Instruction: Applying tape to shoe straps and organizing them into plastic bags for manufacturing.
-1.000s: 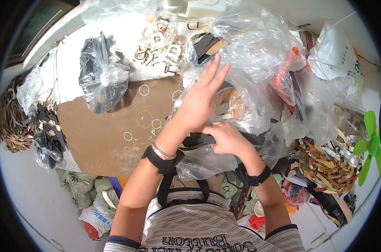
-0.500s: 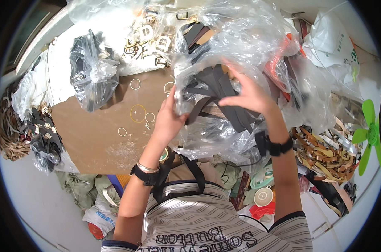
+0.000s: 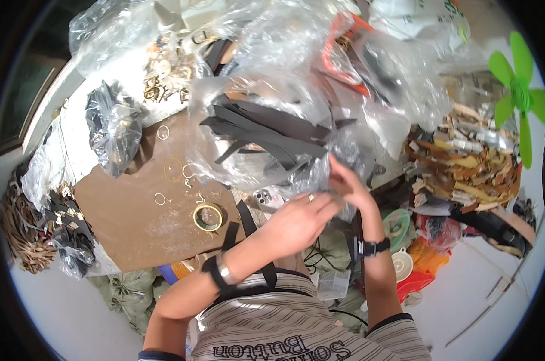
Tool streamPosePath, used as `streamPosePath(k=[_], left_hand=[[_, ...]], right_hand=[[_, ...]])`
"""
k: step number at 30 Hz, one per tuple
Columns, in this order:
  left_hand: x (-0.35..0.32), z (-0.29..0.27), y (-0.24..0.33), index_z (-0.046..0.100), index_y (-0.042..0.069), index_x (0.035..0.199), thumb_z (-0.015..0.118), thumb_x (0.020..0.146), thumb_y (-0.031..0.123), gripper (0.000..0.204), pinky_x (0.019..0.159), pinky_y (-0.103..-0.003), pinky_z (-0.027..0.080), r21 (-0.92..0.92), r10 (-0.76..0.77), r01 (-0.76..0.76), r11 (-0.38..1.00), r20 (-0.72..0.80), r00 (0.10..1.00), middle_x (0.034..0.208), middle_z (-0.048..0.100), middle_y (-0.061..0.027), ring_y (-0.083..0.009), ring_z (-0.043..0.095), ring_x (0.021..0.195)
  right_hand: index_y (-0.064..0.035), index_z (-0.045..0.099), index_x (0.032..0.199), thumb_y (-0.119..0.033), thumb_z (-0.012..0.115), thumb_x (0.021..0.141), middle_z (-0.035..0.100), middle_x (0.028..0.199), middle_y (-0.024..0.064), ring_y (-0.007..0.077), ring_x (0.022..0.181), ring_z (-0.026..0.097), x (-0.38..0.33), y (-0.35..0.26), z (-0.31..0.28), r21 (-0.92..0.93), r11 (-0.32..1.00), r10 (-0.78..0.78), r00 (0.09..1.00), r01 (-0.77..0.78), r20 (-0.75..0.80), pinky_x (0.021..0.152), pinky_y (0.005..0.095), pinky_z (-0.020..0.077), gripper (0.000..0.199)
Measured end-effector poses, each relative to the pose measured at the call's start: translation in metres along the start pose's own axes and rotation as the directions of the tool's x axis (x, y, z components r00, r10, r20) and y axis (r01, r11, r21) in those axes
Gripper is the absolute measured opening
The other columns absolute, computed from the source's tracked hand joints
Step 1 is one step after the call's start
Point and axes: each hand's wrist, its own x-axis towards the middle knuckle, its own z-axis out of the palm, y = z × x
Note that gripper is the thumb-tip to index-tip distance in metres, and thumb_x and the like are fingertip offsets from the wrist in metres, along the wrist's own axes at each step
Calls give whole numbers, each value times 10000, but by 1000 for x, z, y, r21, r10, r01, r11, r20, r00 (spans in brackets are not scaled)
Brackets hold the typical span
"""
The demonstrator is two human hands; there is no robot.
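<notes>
Dark grey flat strips [image 3: 272,129] lie bunched in an opened clear plastic bag [image 3: 203,129] on the table. At the bag's near right corner, the plastic looks gathered and greyish. My left hand [image 3: 296,224] reaches across to that corner, its fingers bent together on the bag's near edge; their tips are partly hidden. Just beyond it is my right hand [image 3: 352,188], beside the gathered plastic, with its fingers bent and apart. It touches or nearly touches the plastic.
A tape roll [image 3: 208,217] and several thin rings lie on the brown board [image 3: 128,222]. Metal buckles [image 3: 164,75] are heaped at the back, near a knotted bag of dark pieces [image 3: 113,129]. A green fan [image 3: 521,96] and piled tan strips [image 3: 465,162] are at right.
Both hands have come back toward me, off the strips and down to the bag's near right corner. The strips now lie flatter. My view has shifted to the right.
</notes>
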Motion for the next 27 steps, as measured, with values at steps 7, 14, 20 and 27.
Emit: streamPosePath(k=[7, 14, 20, 27], left_hand=[[10, 85, -100, 573, 14, 1157, 561, 943, 144, 251, 758, -423, 550, 602, -468, 262, 754, 212, 858, 1033, 675, -159, -319, 691, 866], [23, 76, -55, 639, 20, 1034, 553, 962, 288, 290, 720, -405, 510, 461, -82, 182, 869, -228, 970, 974, 694, -111, -319, 678, 790], [8, 97, -58, 598, 33, 1065, 560, 954, 367, 354, 752, -425, 508, 284, -274, 162, 945, 420, 865, 1044, 641, -216, -370, 666, 772], [5, 13, -19, 56, 13, 1547, 759, 805, 188, 1038, 727, -441, 570, 230, -653, 649, 725, -72, 754, 1408, 444, -330, -417, 682, 793]], right_hand=[[-62, 347, 1510, -33, 571, 929, 301, 1597, 55, 184, 1438, 335, 27, -139, -29, -318, 874, -482, 733, 367, -480, 1146, 284, 259, 623], [-10, 287, 1519, -114, 424, 1010, 547, 1380, 157, 132, 1003, 585, -55, -157, -52, 325, 916, 59, 720, 237, -691, 886, 259, 469, 537], [66, 122, 1520, -132, 343, 1032, 677, 893, 102, 48, 422, 499, -143, -150, -51, 610, 607, -434, 855, 509, -283, 418, 198, 420, 571], [14, -58, 1537, -149, 346, 1033, 517, 479, 70, 103, 308, 407, -176, -149, -43, 378, 869, -46, 813, 319, -581, 324, 209, 331, 667]])
